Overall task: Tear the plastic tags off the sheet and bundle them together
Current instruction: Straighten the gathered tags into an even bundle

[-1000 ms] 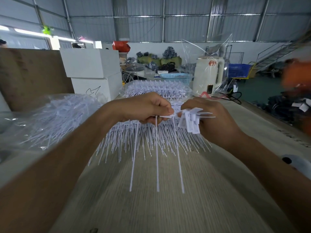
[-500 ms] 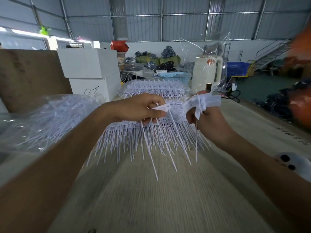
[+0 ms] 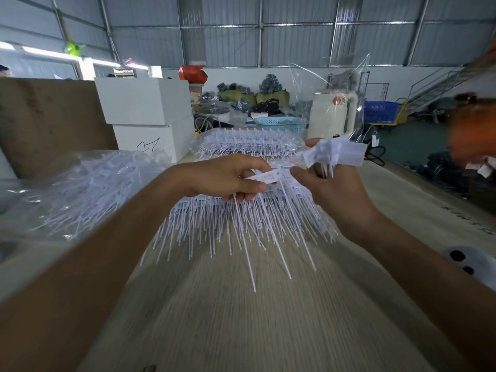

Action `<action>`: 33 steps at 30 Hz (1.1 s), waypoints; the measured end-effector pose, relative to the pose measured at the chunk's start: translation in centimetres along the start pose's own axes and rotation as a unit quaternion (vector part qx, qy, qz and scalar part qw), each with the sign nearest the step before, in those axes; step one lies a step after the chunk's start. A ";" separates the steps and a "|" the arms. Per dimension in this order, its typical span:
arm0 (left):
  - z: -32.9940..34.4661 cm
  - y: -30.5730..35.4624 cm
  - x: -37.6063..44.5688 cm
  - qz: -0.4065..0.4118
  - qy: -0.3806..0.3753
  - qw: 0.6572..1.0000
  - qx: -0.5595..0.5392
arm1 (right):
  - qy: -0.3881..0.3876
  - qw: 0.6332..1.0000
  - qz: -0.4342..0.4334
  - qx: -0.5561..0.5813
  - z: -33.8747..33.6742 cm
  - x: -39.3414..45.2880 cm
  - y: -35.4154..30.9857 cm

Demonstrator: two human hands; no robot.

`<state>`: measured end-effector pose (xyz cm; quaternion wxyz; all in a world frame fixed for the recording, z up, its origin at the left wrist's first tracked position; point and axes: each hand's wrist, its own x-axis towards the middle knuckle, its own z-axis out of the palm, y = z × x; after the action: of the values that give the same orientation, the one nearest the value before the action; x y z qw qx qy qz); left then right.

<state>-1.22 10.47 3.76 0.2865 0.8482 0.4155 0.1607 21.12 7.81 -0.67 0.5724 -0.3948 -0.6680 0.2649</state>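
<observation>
Tags (image 3: 332, 154) already torn off stand bunched in the right hand (image 3: 338, 189), heads up. Just left of it, the left hand (image 3: 228, 175) pinches one tag's (image 3: 264, 178) head, stem slanting down over the sheet (image 3: 241, 216).

Left hand (image 3: 228, 178) pinches tag (image 3: 264, 178); right hand (image 3: 335, 189) grips tag bundle (image 3: 332, 154) above sheet (image 3: 241, 218).

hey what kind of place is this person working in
Probably a warehouse or packing workshop: corrugated metal walls, stacked white cartons, bagged plastic tags on a long worktable, and a blue crate beyond.
</observation>
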 end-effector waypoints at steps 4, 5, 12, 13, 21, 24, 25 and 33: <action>0.1 0.0 -0.1 -0.014 0.000 1.000 -0.002 | 0.005 0.997 0.060 0.057 -0.1 0.1 0.2; 0.2 0.1 -0.1 -0.013 0.001 1.000 -0.004 | 0.008 0.995 0.064 0.072 -0.1 0.1 0.2; 0.0 0.4 -0.1 0.012 0.024 1.000 -0.006 | -0.032 0.985 0.143 0.089 0.1 -0.2 1.6; 0.0 0.4 -0.1 0.014 0.026 1.000 -0.008 | -0.044 0.985 0.148 0.073 0.2 -0.3 1.8; -0.1 0.4 -0.2 0.054 0.023 0.998 -0.022 | -0.048 0.986 0.122 0.103 0.3 -0.1 0.9; 0.0 0.5 -0.2 0.060 0.026 0.997 -0.031 | -0.095 0.981 0.132 0.108 0.4 -0.4 0.9; 0.0 0.5 -0.2 0.062 0.026 0.997 -0.030 | -0.114 0.980 0.135 0.090 0.5 -0.6 0.9; 0.0 0.5 -0.2 0.024 0.076 0.996 -0.031 | -0.136 0.977 0.135 0.096 0.0 -0.6 0.5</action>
<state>-1.09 10.07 4.07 0.2764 0.8340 0.4106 0.2438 21.24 7.65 -1.40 0.4704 -0.3846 -0.6518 0.4537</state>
